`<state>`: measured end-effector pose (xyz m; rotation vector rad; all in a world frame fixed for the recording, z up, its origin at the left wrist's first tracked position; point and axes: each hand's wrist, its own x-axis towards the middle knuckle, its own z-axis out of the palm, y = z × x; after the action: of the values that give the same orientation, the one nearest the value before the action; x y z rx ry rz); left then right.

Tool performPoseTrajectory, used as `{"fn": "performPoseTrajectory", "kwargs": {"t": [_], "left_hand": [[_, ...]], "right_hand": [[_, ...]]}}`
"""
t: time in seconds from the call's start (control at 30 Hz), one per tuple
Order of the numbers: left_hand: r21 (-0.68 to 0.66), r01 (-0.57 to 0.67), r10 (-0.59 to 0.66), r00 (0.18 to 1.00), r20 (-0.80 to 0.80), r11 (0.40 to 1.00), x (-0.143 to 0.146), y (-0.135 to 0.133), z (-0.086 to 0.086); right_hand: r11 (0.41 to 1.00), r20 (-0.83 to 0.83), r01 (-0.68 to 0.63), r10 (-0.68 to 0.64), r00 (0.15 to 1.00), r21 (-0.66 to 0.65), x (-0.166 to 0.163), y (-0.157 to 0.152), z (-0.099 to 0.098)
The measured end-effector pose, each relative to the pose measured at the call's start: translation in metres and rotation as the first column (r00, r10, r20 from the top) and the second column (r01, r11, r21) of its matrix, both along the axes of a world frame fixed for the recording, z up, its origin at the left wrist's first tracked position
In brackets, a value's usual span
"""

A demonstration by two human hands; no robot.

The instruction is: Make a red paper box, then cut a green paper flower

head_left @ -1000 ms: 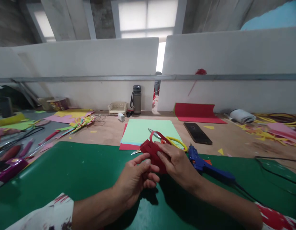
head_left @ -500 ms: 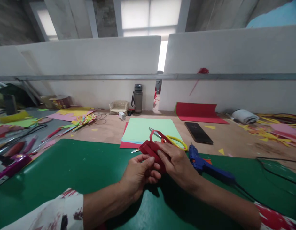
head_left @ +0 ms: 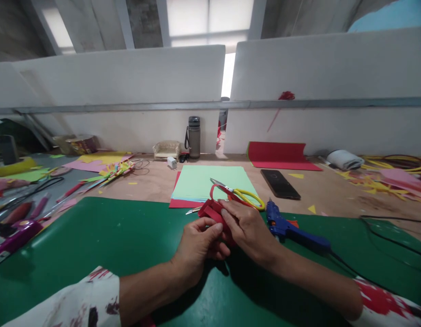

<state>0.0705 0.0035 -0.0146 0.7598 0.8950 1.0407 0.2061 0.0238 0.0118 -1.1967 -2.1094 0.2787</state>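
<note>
Left hand (head_left: 198, 247) and right hand (head_left: 246, 229) pinch a folded red paper piece (head_left: 213, 211) between thumbs and fingertips at the far edge of the green mat (head_left: 94, 236); the right fingers cover part of it. Just beyond lie yellow-handled scissors (head_left: 244, 196) on a light green sheet (head_left: 200, 181), with a blue glue gun (head_left: 294, 230) beside the right hand and a black phone (head_left: 279, 184) farther off. The mat lies on a scrap-strewn wooden table (head_left: 156, 184) backed by white partitions (head_left: 128, 86), with a grey bottle (head_left: 193, 137) at their foot.

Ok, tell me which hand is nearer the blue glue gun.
Right. The right hand is just beside the glue gun; the left hand is farther, past the red paper both hold.
</note>
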Motion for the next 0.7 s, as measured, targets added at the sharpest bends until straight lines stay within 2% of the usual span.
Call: {"fn": "performPoseTrajectory", "kwargs": {"t": [0.23,0.37,0.5,0.6,0.7], "left_hand": [[-0.022,-0.047,0.047,0.998,-0.042,0.999,-0.001,-0.002,0.001],[-0.053,0.023,-0.018,0.996,0.091,0.998,-0.006,-0.004,0.001],[-0.089,0.014,-0.005,0.995,0.101,0.996,-0.009,-0.003,0.002],[-0.095,0.006,0.003,0.995,0.098,0.995,-0.010,-0.003,0.002],[-0.084,0.004,0.006,0.993,0.114,0.996,-0.012,-0.002,0.000]], "right_hand": [[0.986,0.143,-0.121,0.104,0.984,0.116,-0.002,-0.005,-0.010],[0.979,0.099,-0.134,0.119,0.988,0.153,-0.001,-0.002,-0.012],[0.983,0.081,-0.121,0.111,0.991,0.139,-0.001,0.001,-0.014],[0.976,0.193,-0.116,0.080,0.978,0.183,0.000,0.000,-0.018],[0.933,0.376,-0.159,0.027,0.926,0.323,0.003,-0.005,-0.018]]}}
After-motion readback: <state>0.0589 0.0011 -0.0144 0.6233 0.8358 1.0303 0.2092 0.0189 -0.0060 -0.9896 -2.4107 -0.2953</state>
